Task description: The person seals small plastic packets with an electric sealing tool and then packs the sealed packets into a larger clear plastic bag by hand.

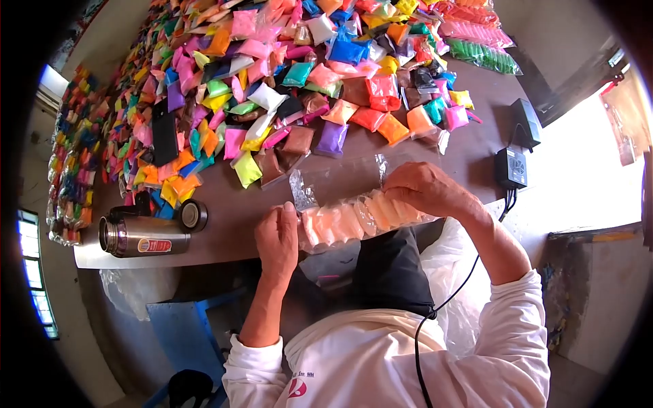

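A clear plastic bag point(350, 221) holds a row of several peach-coloured packets at the table's front edge. My left hand point(277, 238) is closed on the bag's left end, thumb pointing up. At the upper right of the bag, my right hand point(425, 187) has its fingers bent down onto the plastic, knuckles up. The bag's see-through flap point(333, 182) spreads flat over the tabletop beyond the packets. Just past the flap lie a purple packet point(332, 139) and an orange packet point(393, 129). The fingertips of my right hand are partly hidden.
A large heap of coloured packets point(272, 98) covers the table's far side. To the left lie a steel flask point(146, 234), its lid point(193, 215) and a black phone point(164, 136). Filled bags point(483, 56) lie far right. A black box point(511, 168) with cables sits at the right edge.
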A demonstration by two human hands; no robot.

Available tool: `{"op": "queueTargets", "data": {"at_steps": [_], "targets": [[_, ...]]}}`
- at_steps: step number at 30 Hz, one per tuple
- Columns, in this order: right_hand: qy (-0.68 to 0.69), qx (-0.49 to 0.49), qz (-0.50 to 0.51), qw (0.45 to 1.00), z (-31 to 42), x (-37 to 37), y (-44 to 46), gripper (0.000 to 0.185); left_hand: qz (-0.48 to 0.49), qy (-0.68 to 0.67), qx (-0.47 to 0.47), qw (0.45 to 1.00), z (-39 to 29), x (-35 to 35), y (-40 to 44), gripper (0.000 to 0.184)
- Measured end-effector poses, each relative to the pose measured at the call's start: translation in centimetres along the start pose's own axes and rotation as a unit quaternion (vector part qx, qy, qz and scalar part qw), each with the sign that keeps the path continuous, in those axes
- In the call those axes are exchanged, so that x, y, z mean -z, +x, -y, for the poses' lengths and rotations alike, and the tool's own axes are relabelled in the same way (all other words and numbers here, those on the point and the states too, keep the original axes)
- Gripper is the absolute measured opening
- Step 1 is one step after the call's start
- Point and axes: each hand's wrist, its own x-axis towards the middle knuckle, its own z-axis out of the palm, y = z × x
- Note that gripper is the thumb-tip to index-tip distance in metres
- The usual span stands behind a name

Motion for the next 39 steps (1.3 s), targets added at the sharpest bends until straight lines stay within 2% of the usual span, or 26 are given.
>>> {"op": "queueTargets", "data": {"at_steps": [4,8,14,18,19,20,22,23,25,29,32,34,39], "targets": [[-0.024,-0.02,-0.001,1.0,0.6,0.2,0.0,0.016,-0.016,0.035,-0.064,0.997,-2.3,-0.6,0.6,0.03],[-0.026,-0.039,0.009,0.999,1.2,0.2,0.1,0.018,-0.001,0.06,-0.085,0.995,-2.8,-1.1,1.3,0.031],[-0.015,-0.021,-0.008,1.0,0.6,-0.3,0.0,0.021,-0.013,0.041,-0.035,0.998,-0.4,-0.3,1.7,0.032],[-0.017,-0.026,0.013,0.999,0.8,-0.1,0.3,0.021,-0.012,0.045,-0.039,0.998,-3.2,-1.1,1.3,0.034],[-0.021,-0.031,0.019,0.999,0.8,-0.1,0.3,0.021,0.009,0.025,-0.013,1.0,-3.9,-1.6,1.4,0.035],[-0.02,-0.03,0.018,0.999,0.8,-0.2,0.3,0.021,0.006,0.09,-0.1,0.991,-2.9,-2.3,1.7,0.035],[-0.035,-0.028,0.001,0.999,0.5,-0.5,0.1,0.021,0.063,0.031,-0.042,0.997,-4.3,-3.5,2.1,0.036],[-0.035,-0.029,0.001,0.999,0.5,-0.6,0.0,0.021,0.063,0.031,-0.042,0.997,-3.9,-3.9,2.3,0.036],[-0.041,-0.041,0.011,0.998,0.3,-0.6,-0.2,0.022,0.146,0.028,-0.043,0.988,-3.1,-4.7,2.8,0.036],[-0.04,-0.076,0.035,0.996,1.0,-0.4,-0.2,0.023,0.164,0.035,-0.03,0.985,-3.4,-5.1,1.9,0.033],[-0.037,-0.037,0.013,0.999,0.5,-0.7,-0.1,0.021,0.142,0.046,-0.077,0.986,-3.0,-5.2,2.2,0.03],[-0.073,0.012,-0.065,0.995,1.2,-0.6,-0.2,0.017,0.134,0.055,-0.08,0.986,-2.9,-5.3,2.2,0.028],[-0.087,0.016,-0.029,0.996,1.6,-2.3,0.7,0.013,0.107,0.074,-0.106,0.986,-2.8,-5.7,2.3,0.029]]}}
